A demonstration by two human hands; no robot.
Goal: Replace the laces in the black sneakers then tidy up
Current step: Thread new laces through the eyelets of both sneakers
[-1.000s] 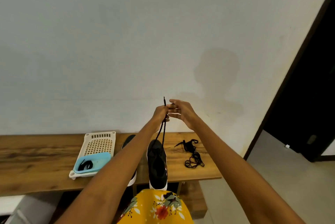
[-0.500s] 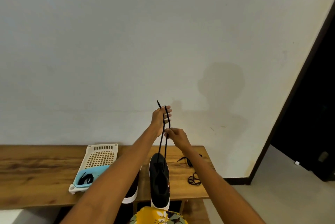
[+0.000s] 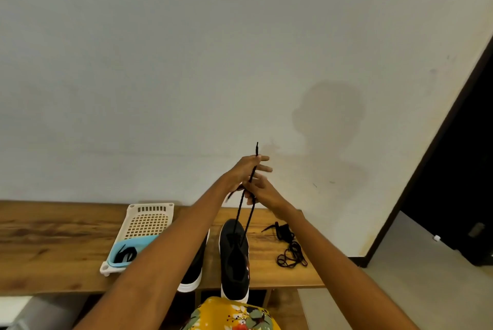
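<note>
Black lace ends, hands now closer together

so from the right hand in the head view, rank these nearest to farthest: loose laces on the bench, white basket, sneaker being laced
1. sneaker being laced: directly below the right hand.
2. loose laces: on the bench, down to its right.
3. white basket: far left, beyond the left arm.
</note>
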